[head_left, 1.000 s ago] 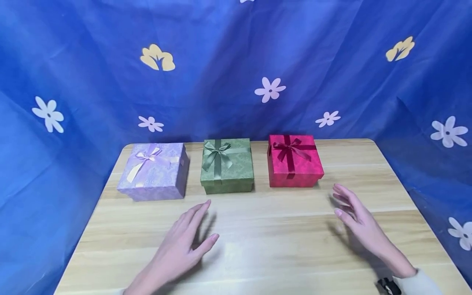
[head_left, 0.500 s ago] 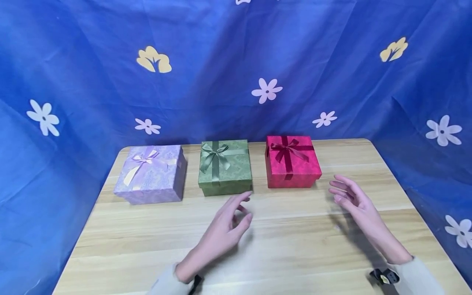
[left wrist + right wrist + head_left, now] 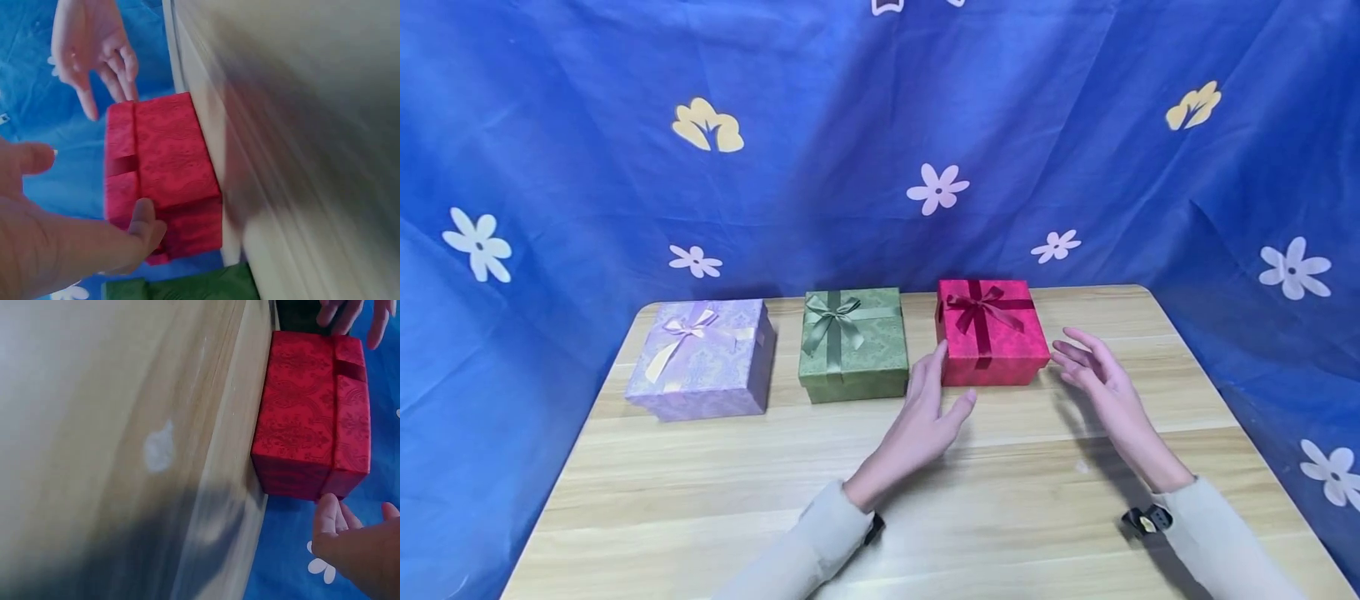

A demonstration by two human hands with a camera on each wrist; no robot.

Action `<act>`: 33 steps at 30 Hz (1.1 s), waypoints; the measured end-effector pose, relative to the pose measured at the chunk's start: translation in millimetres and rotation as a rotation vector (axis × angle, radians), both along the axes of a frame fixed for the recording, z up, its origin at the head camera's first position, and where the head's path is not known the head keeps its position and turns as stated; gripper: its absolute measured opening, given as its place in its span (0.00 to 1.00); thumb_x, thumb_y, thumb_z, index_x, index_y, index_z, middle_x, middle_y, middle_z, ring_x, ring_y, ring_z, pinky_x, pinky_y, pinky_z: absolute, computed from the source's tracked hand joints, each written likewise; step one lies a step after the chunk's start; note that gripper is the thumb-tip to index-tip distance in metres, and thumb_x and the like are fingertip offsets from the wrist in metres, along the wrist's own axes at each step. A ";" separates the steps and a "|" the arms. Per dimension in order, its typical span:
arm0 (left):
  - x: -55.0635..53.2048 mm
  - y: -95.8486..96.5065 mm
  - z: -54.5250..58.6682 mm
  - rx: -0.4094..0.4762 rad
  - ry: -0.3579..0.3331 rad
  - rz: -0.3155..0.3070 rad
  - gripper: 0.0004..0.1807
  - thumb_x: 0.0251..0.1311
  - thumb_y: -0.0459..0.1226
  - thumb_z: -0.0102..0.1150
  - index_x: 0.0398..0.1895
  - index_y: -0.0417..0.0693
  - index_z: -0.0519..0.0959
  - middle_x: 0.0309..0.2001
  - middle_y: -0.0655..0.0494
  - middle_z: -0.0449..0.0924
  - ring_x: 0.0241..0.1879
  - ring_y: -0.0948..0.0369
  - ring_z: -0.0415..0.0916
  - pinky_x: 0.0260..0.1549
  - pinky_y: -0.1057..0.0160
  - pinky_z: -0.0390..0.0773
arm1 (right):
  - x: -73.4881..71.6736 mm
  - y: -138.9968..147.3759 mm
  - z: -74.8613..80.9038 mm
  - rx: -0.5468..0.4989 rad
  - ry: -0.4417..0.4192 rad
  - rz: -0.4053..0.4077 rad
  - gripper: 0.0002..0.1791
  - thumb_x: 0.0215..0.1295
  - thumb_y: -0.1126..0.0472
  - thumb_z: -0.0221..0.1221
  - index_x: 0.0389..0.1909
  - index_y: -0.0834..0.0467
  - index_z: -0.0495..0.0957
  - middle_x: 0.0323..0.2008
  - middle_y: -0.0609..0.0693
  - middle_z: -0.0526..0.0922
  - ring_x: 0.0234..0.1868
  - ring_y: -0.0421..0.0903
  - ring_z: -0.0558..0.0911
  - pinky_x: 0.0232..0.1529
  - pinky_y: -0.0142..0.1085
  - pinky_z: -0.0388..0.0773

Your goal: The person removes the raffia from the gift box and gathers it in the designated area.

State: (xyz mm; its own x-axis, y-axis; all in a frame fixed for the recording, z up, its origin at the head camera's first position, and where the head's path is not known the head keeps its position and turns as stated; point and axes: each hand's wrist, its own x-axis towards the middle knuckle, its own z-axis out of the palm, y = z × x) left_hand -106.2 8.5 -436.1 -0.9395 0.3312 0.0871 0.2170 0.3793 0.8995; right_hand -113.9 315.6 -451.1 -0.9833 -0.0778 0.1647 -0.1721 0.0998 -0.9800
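Note:
A red gift box (image 3: 1000,333) with a dark red ribbon and bow stands at the back of the wooden table, right of the other boxes. In the head view my left hand (image 3: 925,421) is at its front left corner, fingers extended and thumb spread. Off its right side is my right hand (image 3: 1105,387), fingers loosely bent. Both wrist views show the red box between the two hands, with fingertips close to its sides; whether they touch it I cannot tell. Neither hand grips anything. A green gift box (image 3: 853,346) sits just left of my left fingers.
A lilac gift box (image 3: 700,358) with a pale bow stands at the left back of the table (image 3: 700,517). Behind and beside the table hangs a blue cloth (image 3: 820,150) with white flowers. A dark band with a small device (image 3: 1146,521) is at my right wrist.
My left hand has moved right and forward, from in front of the green box to the red box's left corner. The right hand has come slightly closer to the red box. The boxes stay put.

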 end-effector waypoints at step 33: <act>-101.3 48.0 8.8 0.286 -0.260 0.374 0.36 0.72 0.31 0.50 0.83 0.60 0.71 0.73 0.46 0.68 0.68 0.51 0.64 0.71 0.49 0.66 | -88.9 -8.2 2.3 -0.088 -0.266 0.105 0.37 0.83 0.70 0.45 0.89 0.54 0.52 0.64 0.58 0.68 0.52 0.42 0.80 0.50 0.32 0.82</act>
